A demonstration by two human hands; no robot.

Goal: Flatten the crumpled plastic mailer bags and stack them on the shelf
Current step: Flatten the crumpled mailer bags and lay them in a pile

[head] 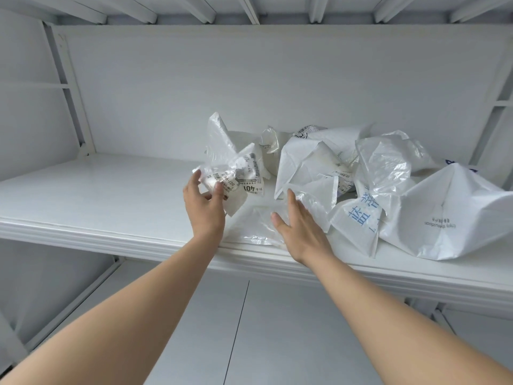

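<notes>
Behind left hand (205, 208), crumpled mailer (245, 169) partly hidden.

So apart from the obvious stuff, it's all plain white rack. Straight past the fingers of the left hand (205, 209) and the right hand (299, 232) is a flat white back panel (277, 87), no marks that I can see. High above the fingertips a row of ribs (205, 9) runs under the level overhead. Way off to the left of the left fingers is an upright post (68, 87) with a crossbar (33, 86) coming off it, and there's a matching brace (490, 126) far right of the right fingers. Below the fingers, under both forearms, sits a grey lower panel (277, 329) with a thin dark seam (237, 329) down it.
</notes>
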